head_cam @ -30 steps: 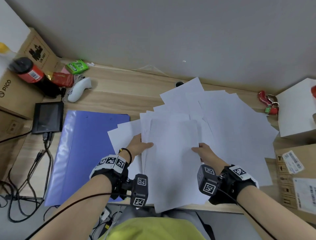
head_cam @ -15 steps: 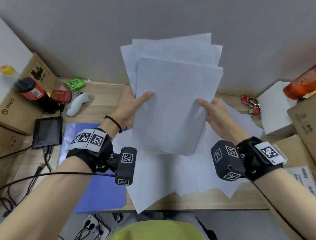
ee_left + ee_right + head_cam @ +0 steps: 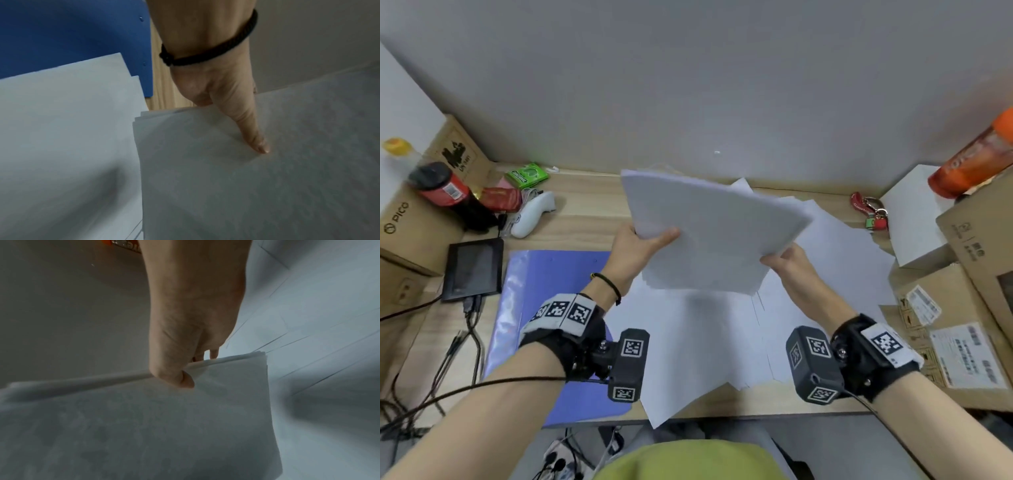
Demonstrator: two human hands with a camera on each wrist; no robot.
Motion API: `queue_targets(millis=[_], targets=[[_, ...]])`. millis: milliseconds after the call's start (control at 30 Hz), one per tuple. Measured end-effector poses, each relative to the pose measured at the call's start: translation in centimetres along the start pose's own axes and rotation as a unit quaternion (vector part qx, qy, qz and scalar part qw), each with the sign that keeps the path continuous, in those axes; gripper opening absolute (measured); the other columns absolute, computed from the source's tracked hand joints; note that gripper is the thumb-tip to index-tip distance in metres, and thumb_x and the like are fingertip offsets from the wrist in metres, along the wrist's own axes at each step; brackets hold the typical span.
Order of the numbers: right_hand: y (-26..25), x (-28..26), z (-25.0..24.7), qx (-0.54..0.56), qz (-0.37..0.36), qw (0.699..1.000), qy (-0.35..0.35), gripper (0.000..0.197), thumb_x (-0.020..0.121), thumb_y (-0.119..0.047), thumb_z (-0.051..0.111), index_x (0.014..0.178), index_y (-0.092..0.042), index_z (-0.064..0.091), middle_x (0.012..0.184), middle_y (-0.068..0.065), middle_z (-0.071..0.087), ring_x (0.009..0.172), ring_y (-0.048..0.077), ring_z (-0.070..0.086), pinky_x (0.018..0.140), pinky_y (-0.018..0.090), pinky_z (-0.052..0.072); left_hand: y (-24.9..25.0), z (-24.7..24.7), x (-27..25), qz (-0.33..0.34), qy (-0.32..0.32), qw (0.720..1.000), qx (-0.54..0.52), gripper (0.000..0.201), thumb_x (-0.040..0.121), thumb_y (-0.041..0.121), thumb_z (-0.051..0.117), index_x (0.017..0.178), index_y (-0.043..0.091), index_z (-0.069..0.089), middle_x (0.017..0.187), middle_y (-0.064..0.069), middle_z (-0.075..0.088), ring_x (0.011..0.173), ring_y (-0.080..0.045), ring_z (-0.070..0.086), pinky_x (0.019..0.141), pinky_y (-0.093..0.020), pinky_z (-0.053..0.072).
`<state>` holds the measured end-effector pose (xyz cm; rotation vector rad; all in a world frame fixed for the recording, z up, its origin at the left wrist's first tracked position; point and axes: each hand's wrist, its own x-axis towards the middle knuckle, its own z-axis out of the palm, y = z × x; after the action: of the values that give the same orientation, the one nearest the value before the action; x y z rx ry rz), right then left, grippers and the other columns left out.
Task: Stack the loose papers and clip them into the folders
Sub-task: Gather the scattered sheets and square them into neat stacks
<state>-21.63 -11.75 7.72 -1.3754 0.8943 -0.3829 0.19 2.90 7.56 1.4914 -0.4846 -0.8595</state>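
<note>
Pale wood desk (image 3: 585, 219) against a grey wall carries a closed blue folder (image 3: 544, 274) lying flat at the left, its right edge tucked under loose white sheets (image 3: 705, 342) spread across the middle. Above those sheets, a gathered stack of papers (image 3: 715, 236) is held tilted in the air, the left hand (image 3: 640, 250) pinching its left edge with the thumb on top and the right hand (image 3: 791, 267) pinching its near right corner the same way. Cardboard boxes (image 3: 969, 281) at the right stand shut, so their contents cannot be seen.
</note>
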Motion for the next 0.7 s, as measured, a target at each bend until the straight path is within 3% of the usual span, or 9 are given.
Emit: queue_targets(millis=[100,267,367,500,600,700], targets=[[0.0,-0.6,0.4,-0.010,0.004,1.000,-0.017,0.049,0.083,0.012,0.046,0.122,-0.015,0.055,0.118,-0.003,0.067,0.110,0.011,0.062,0.091,0.025,0.049,0.1,-0.1,0.0,0.021,-0.035,0.999,0.024,0.032,0.074,0.016,0.081,0.103,0.021,0.070,0.104,0.004,0.074,0.097,-0.011,0.070,0.083,-0.026,0.055],[3.0,-0.9,0.0,-0.001,0.073,0.997,-0.003,0.053,0.080,0.005,0.048,0.128,-0.018,0.048,0.127,0.002,0.060,0.118,0.016,0.054,0.100,0.031,0.042,-2.5,-0.4,-0.8,-0.034,-0.074,0.992,0.092,0.040,0.076,0.021,0.080,0.111,0.028,0.062,0.110,0.010,0.071,0.102,-0.003,0.067,0.091,-0.024,0.050],[4.2,-0.6,0.8,-0.014,0.106,0.994,0.027,0.045,0.084,0.007,0.047,0.121,-0.018,0.050,0.122,0.002,0.061,0.109,0.015,0.055,0.088,0.024,0.042,-3.0,0.3,-1.0,-0.037,-0.068,0.994,0.082,0.040,0.077,0.022,0.079,0.110,0.034,0.060,0.111,0.012,0.070,0.103,-0.001,0.065,0.088,-0.019,0.048],[5.3,-0.7,2.3,-0.019,0.106,0.993,0.049,0.026,0.093,-0.019,0.058,0.118,-0.024,0.055,0.117,-0.009,0.064,0.113,0.012,0.057,0.098,0.028,0.041,-3.2,1.4,-1.0,-0.037,-0.048,0.997,0.055,0.035,0.078,0.021,0.078,0.107,0.033,0.063,0.108,0.013,0.070,0.097,0.003,0.066,0.078,-0.012,0.049],[4.6,-0.4,2.0,-0.027,0.085,0.992,0.088,0.021,0.095,-0.031,0.054,0.115,-0.025,0.055,0.107,-0.013,0.064,0.099,0.005,0.060,0.083,0.022,0.046,-2.6,1.6,-0.5,-0.051,-0.040,0.997,0.042,0.035,0.077,0.025,0.079,0.109,0.025,0.065,0.107,0.008,0.072,0.097,-0.005,0.069,0.077,-0.017,0.054],[3.4,0.8,1.2,-0.089,0.063,0.987,0.118,0.018,0.097,-0.028,0.049,0.111,-0.020,0.057,0.098,-0.007,0.064,0.092,0.013,0.060,0.075,0.024,0.047,-1.9,1.5,0.3,-0.048,-0.056,0.995,0.064,0.037,0.082,0.027,0.074,0.116,0.024,0.059,0.112,0.009,0.068,0.101,-0.006,0.066,0.082,-0.021,0.054]])
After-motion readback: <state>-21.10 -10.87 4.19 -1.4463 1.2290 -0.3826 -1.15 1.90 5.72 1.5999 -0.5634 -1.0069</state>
